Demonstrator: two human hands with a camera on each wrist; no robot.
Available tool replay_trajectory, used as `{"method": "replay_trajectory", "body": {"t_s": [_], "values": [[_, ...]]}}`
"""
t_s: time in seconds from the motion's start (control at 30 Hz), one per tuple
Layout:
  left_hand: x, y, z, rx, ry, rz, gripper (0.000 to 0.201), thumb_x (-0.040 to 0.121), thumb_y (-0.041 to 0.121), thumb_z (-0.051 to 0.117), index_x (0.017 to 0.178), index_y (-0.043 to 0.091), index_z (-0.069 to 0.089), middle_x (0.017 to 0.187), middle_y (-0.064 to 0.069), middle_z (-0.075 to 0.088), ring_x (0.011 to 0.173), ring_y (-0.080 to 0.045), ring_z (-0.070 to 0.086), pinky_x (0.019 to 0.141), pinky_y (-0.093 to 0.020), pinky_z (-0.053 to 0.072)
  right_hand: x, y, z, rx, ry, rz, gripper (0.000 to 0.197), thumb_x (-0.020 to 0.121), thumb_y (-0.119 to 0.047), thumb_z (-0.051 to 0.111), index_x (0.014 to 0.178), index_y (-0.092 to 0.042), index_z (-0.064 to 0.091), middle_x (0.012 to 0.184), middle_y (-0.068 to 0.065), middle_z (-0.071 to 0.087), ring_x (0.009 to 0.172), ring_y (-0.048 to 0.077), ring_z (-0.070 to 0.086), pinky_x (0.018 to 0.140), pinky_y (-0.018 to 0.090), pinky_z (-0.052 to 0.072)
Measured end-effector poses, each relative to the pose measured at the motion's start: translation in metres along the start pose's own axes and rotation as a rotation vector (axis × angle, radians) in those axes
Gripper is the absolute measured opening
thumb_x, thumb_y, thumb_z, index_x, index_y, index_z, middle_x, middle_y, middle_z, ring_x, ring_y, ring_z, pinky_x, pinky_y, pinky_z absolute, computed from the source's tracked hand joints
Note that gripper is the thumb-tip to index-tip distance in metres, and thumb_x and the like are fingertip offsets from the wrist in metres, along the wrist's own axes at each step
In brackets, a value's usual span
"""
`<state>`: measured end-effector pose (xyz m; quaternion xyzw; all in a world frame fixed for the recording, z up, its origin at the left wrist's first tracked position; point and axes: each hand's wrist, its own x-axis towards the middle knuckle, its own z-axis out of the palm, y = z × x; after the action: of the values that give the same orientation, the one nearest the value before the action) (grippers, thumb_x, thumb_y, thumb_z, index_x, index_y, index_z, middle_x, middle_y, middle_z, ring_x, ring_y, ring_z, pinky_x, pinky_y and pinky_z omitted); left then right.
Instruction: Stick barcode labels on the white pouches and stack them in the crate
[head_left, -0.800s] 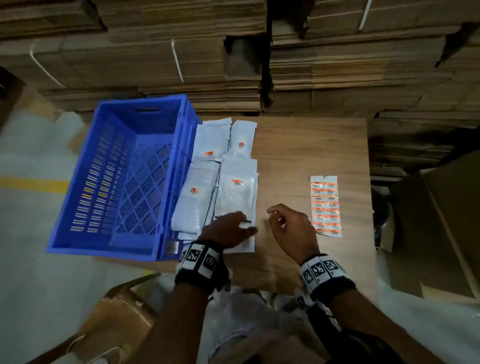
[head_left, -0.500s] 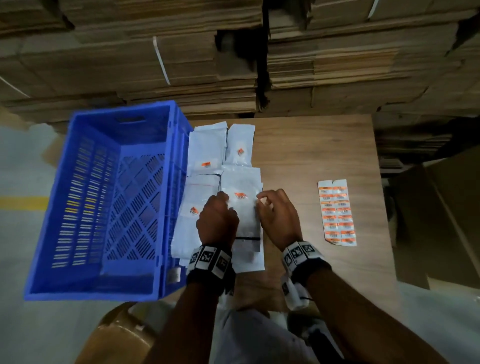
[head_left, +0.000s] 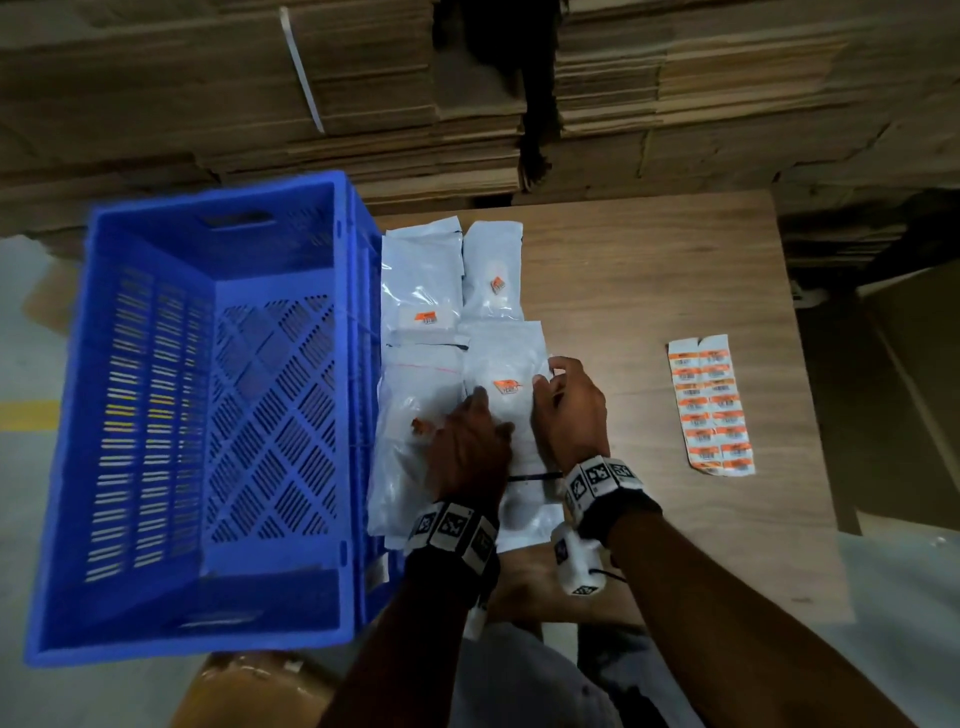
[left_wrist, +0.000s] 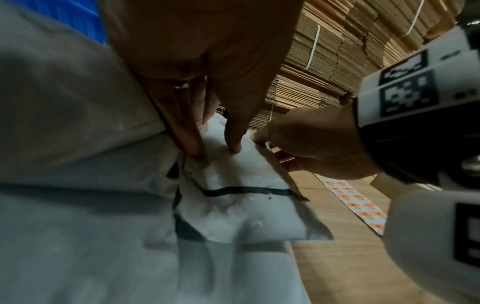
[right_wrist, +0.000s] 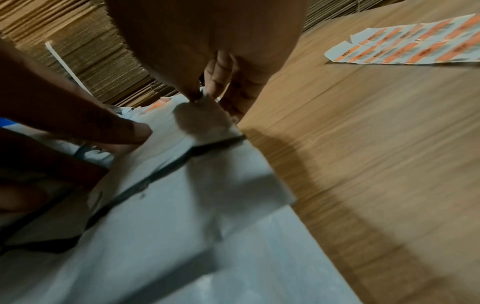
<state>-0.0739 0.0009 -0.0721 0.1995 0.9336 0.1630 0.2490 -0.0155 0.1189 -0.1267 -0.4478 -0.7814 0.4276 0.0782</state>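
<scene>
the four white pouches in view are already wearing orange barcode labels; the blue crate (head_left: 208, 415) is sitting bare beside them, so stacking is pending; the right hand (head_left: 569, 410) is pinching the near-right pouch's (head_left: 506, 358) edge while the left hand (head_left: 467, 447) is pressing straight fingers onto it; the label sheet (head_left: 710, 405) is lying well apart.

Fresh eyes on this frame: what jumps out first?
The big blue crate, empty, at the table's left edge. Beside it lie white pouches with orange labels; the left hand presses the nearest pouch while the right hand pinches its right edge. Further right, a label sheet lies alone on the wooden table.
</scene>
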Motion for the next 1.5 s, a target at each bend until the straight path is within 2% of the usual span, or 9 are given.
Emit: {"method": "replay_trajectory", "body": {"t_s": [0.3,0.53,0.67,0.77,0.93,1.03,1.13,1.3,1.5], "values": [[-0.001,-0.009,0.008,-0.169,0.204,0.006,0.057,0.093,0.045,0.047,0.137,0.012,0.061,0.113,-0.018,0.073,0.100,-0.037,0.069,0.086,-0.045,0.056,-0.005,0.001,-0.009,0.108,0.038,-0.010,0.006,0.105,-0.027,0.046,0.104,-0.021,0.048,0.075,-0.004,0.062,0.071,0.025,0.061,0.069,0.038,0.050],[0.000,-0.002,0.008,-0.229,0.137,0.050,0.042,0.100,0.039,0.057,0.135,0.017,0.060,0.123,-0.004,0.068,0.111,-0.027,0.064,0.089,-0.034,0.050,-0.011,0.011,-0.035,0.276,-0.033,-0.036,0.011,0.109,-0.027,0.041,0.110,-0.016,0.044,0.066,-0.005,0.046,0.057,0.013,0.044,0.063,0.043,0.046],[-0.008,0.020,0.011,-0.271,0.176,0.189,0.047,0.099,0.048,0.052,0.128,0.014,0.065,0.117,-0.006,0.068,0.104,-0.027,0.066,0.089,-0.035,0.052,-0.016,0.013,-0.064,0.432,-0.030,0.012,0.011,0.109,-0.026,0.044,0.113,-0.017,0.046,0.073,0.017,0.053,0.063,0.030,0.048,0.063,0.042,0.048],[-0.013,0.042,0.021,-0.452,0.122,0.188,0.036,0.096,0.039,0.063,0.123,0.016,0.062,0.108,0.002,0.071,0.096,-0.019,0.068,0.086,-0.037,0.055,-0.019,0.020,-0.098,0.519,-0.019,0.013,0.013,0.109,-0.020,0.047,0.116,-0.011,0.051,0.071,0.020,0.054,0.063,0.022,0.050,0.059,0.032,0.044],[-0.025,0.069,0.064,-0.483,0.042,0.084,0.022,0.095,0.026,0.066,0.115,0.026,0.058,0.092,0.015,0.069,0.083,0.006,0.066,0.077,-0.015,0.052,-0.017,0.071,-0.139,0.382,0.049,-0.065,0.016,0.108,-0.018,0.050,0.105,-0.016,0.065,0.093,-0.006,0.068,0.084,0.008,0.063,0.076,0.026,0.052],[-0.030,0.075,0.107,-0.422,-0.009,0.034,0.028,0.094,0.031,0.059,0.120,0.022,0.058,0.100,-0.003,0.071,0.092,-0.024,0.070,0.084,-0.040,0.056,-0.014,0.117,-0.149,0.118,0.114,-0.070,0.019,0.106,-0.019,0.051,0.114,-0.020,0.068,0.110,-0.005,0.072,0.100,0.016,0.067,0.086,0.039,0.056],[-0.027,0.083,0.138,-0.374,-0.044,-0.026,0.034,0.098,0.025,0.059,0.131,0.019,0.058,0.116,-0.007,0.070,0.108,-0.028,0.066,0.093,-0.039,0.053,-0.011,0.152,-0.150,-0.095,0.122,-0.111,0.026,0.103,-0.017,0.051,0.124,-0.019,0.065,0.126,0.003,0.068,0.114,0.027,0.062,0.097,0.041,0.052],[-0.009,0.094,0.160,-0.361,0.001,0.029,0.046,0.097,0.021,0.060,0.142,0.016,0.052,0.126,-0.008,0.067,0.114,-0.027,0.063,0.098,-0.037,0.050,0.001,0.183,-0.141,-0.316,0.069,-0.177,0.049,0.097,-0.008,0.049,0.147,-0.009,0.049,0.153,0.010,0.049,0.144,0.027,0.042,0.123,0.045,0.028],[-0.005,0.092,0.182,-0.314,0.129,0.084,0.062,0.093,0.026,0.061,0.151,0.032,0.039,0.119,-0.008,0.059,0.095,-0.018,0.065,0.087,-0.034,0.053,0.005,0.203,-0.139,-0.539,0.005,-0.109,0.068,0.096,-0.015,0.044,0.161,-0.013,0.024,0.169,0.005,0.021,0.157,0.021,0.015,0.128,0.044,0.004]]}}
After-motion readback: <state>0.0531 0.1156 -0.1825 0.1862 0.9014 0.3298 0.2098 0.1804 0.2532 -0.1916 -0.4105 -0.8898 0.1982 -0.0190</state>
